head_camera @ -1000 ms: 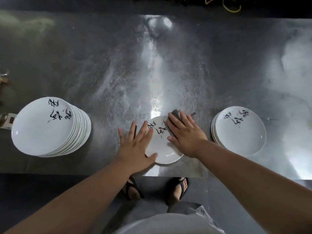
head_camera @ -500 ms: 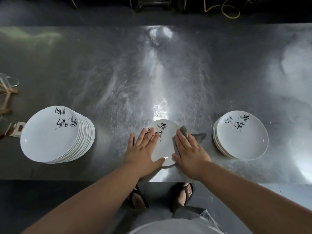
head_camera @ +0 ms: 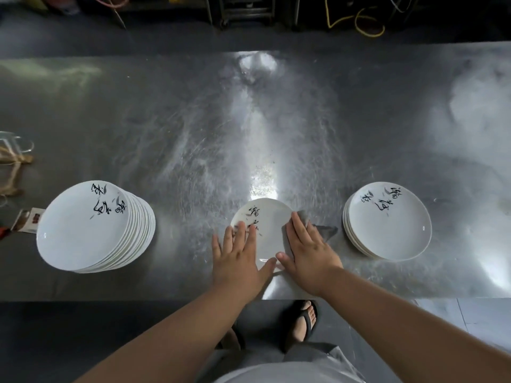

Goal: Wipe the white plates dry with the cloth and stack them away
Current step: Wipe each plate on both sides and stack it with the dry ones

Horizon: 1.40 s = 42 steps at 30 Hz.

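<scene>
A white plate (head_camera: 269, 219) with black brush lettering lies flat near the front edge of the steel table (head_camera: 193, 128). My left hand (head_camera: 239, 258) rests flat on the plate's left rim, fingers straight. My right hand (head_camera: 309, 251) presses a grey cloth (head_camera: 322, 230) flat against the plate's right side; the cloth sticks out to the right from under the fingers. A tall, leaning stack of the same plates (head_camera: 91, 228) stands at the left. A shorter stack (head_camera: 388, 221) stands at the right.
At the far left edge lie a glass item (head_camera: 16, 142), some twine (head_camera: 12, 172) and a small carton (head_camera: 27, 223). Beyond the table's far edge are dark floor, a cart frame and a yellow cable (head_camera: 356, 20). My sandalled feet show below the near edge.
My right hand has slid the cloth from the plate's upper middle to its right edge. The left hand has stayed on the left rim. The camera has tilted, showing more beyond the table.
</scene>
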Each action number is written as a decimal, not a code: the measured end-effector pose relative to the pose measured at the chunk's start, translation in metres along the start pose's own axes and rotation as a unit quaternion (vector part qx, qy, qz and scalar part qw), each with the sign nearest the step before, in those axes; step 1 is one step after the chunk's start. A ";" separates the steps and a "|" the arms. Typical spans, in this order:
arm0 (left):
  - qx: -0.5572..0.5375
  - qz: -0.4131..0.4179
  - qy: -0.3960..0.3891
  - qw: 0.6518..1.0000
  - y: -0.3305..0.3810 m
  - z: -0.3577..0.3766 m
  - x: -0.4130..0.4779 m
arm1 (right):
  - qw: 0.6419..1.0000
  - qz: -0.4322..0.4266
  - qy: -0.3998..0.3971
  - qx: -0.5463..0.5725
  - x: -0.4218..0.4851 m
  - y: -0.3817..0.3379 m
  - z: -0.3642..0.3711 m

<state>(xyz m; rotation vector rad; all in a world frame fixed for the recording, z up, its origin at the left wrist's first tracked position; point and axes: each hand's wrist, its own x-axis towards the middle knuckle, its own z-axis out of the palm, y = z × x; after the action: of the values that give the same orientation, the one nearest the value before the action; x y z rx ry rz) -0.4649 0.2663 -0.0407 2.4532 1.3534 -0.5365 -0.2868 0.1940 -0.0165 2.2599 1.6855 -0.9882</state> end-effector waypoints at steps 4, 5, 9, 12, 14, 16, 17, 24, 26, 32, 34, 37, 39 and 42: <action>0.024 0.071 0.034 0.997 -0.011 -0.010 -0.007 | 0.992 -0.064 0.028 -0.104 0.042 0.014 -0.022; 0.026 0.089 0.034 0.995 -0.017 -0.011 -0.001 | 0.988 -0.083 0.025 -0.127 0.051 0.016 -0.025; 0.053 0.143 -0.009 0.988 -0.035 -0.005 0.022 | 0.990 -0.083 0.029 -0.109 0.058 0.014 -0.023; 0.046 0.133 0.009 0.990 -0.036 0.004 0.022 | 0.999 -0.019 0.020 -0.034 0.022 0.008 -0.005; 0.046 0.125 0.009 0.991 -0.034 0.005 0.022 | 1.000 0.005 0.001 -0.025 -0.005 0.003 0.006; 0.046 0.125 0.011 0.991 -0.034 0.004 0.022 | 0.999 0.022 -0.012 -0.030 -0.010 -0.001 0.009; 0.044 0.125 0.014 0.991 -0.034 0.004 0.022 | 0.999 0.029 -0.013 -0.028 -0.003 -0.002 0.007; 0.089 0.070 0.005 0.994 -0.020 0.005 0.019 | 0.999 -0.022 0.019 -0.020 0.044 0.006 -0.015; 0.095 0.055 0.007 0.994 -0.015 0.005 0.016 | 1.000 -0.012 0.009 0.017 0.017 0.007 -0.002; 0.049 0.036 -0.031 0.998 -0.001 0.001 0.000 | 1.000 -0.014 0.013 0.013 -0.013 0.013 0.012; 0.051 0.081 -0.019 0.995 -0.008 -0.001 -0.005 | 0.999 -0.025 0.033 0.007 0.010 0.021 0.001; 0.045 0.136 -0.018 0.990 -0.025 0.002 0.000 | 0.997 -0.049 0.036 -0.040 0.042 0.022 -0.017; 0.048 0.143 -0.022 0.988 -0.033 0.009 0.005 | 0.998 -0.042 0.028 -0.045 0.044 0.019 -0.016; 0.058 0.121 -0.011 0.991 -0.029 0.019 0.005 | 1.000 0.010 0.021 0.017 0.004 0.010 0.010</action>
<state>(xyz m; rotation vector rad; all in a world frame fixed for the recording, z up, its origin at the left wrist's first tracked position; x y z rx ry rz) -0.4911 0.2769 -0.0617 2.6470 1.0203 -0.5945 -0.2818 0.1883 -0.0291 2.3297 1.6708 -0.9804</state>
